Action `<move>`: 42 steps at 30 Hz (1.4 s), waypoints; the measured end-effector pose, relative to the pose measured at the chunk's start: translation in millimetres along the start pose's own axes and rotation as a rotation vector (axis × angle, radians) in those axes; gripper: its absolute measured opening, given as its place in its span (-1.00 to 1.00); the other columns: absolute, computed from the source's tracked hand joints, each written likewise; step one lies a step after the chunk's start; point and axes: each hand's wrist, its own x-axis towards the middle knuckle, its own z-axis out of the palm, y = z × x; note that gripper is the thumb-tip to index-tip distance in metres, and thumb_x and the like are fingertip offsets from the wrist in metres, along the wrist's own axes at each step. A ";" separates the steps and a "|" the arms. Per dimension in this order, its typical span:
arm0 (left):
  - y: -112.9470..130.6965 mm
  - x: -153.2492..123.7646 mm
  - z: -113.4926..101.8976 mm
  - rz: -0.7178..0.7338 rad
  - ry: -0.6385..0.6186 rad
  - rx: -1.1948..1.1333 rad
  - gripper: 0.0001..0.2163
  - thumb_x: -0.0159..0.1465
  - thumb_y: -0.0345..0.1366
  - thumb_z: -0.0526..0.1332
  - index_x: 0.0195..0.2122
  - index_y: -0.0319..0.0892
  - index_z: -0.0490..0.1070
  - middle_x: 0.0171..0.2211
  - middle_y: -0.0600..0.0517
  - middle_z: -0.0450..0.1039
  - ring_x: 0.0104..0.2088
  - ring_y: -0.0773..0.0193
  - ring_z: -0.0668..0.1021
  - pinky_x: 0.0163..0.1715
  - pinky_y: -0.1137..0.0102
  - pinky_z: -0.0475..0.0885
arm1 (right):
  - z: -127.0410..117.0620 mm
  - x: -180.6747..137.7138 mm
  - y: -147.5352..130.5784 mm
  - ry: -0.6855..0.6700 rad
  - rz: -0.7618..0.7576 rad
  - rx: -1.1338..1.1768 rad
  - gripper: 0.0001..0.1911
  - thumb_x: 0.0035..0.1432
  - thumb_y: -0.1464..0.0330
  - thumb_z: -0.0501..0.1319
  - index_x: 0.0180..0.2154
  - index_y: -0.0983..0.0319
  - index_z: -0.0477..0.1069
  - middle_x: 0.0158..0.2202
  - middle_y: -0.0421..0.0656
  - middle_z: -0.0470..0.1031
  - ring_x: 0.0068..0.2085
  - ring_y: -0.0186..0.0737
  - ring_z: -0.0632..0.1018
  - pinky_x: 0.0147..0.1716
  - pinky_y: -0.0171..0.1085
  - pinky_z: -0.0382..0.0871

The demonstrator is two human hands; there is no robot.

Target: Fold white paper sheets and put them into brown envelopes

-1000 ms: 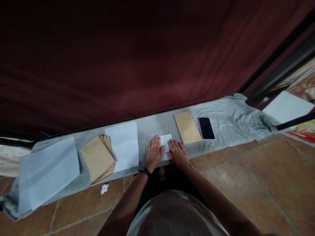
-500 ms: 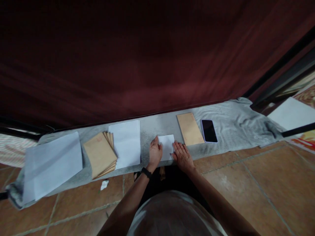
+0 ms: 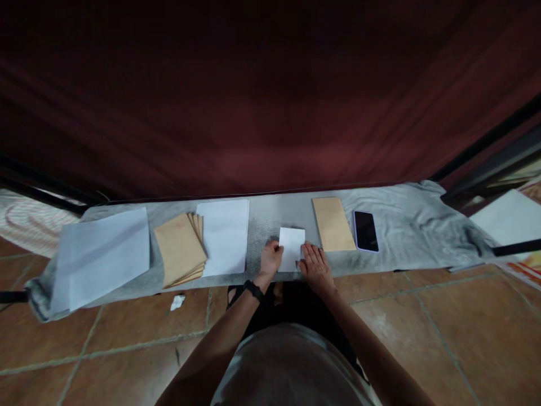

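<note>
Pinched at its left edge by left hand [image 3: 270,257], small white folded paper sheet [image 3: 291,248]; right hand [image 3: 315,267] pressed flat on lower right corner; no legible writing.

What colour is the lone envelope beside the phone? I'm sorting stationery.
Tan brown envelope, plainest in the head view.

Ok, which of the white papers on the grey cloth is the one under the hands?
The small folded white paper, between the left hand and right hand. The other white sheets are larger, lie further left, and are untouched.
</note>
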 end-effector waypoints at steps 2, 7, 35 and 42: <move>0.7 -3.7 -4.6 0.015 -0.028 -0.032 -0.86 0.22 -0.42 0.15 -0.38 -0.18 0.52 -0.40 0.02 0.56 -0.37 0.24 0.57 -0.32 0.39 0.45 | -0.9 3.8 1.7 0.006 0.019 0.090 -0.40 0.42 0.26 0.01 0.40 0.30 0.04 0.35 0.08 0.24 0.35 0.04 0.28 0.33 0.08 0.11; 7.1 -9.2 -30.4 0.109 -0.173 -0.117 -0.88 0.22 -0.33 0.18 -0.40 -0.16 0.51 -0.45 0.09 0.51 -0.40 0.28 0.52 -0.39 0.44 0.40 | -14.6 32.6 7.3 0.050 0.162 0.491 -0.24 0.36 0.14 0.05 0.43 0.28 -0.14 0.40 0.11 0.12 0.37 0.01 0.24 0.24 0.01 0.29; -11.5 -25.5 -82.1 0.545 -0.067 0.083 -0.65 0.41 -0.37 0.01 0.07 -0.07 0.53 0.17 0.01 0.47 0.20 0.21 0.48 0.25 0.15 0.37 | -26.1 76.5 27.1 0.102 0.241 0.782 -0.80 0.19 0.25 0.10 -0.30 0.15 0.48 -0.08 -0.05 0.57 -0.02 -0.08 0.57 0.06 -0.04 0.43; -47.5 -37.3 -66.7 0.724 -0.213 0.490 -0.45 0.25 -0.65 0.02 0.21 -0.11 0.37 0.31 0.01 0.29 0.34 0.30 0.30 0.34 0.21 0.28 | -8.9 49.0 32.7 0.069 0.216 0.653 -0.78 0.19 0.35 0.08 -0.29 0.17 0.51 -0.09 -0.01 0.57 -0.04 -0.03 0.56 0.05 0.02 0.44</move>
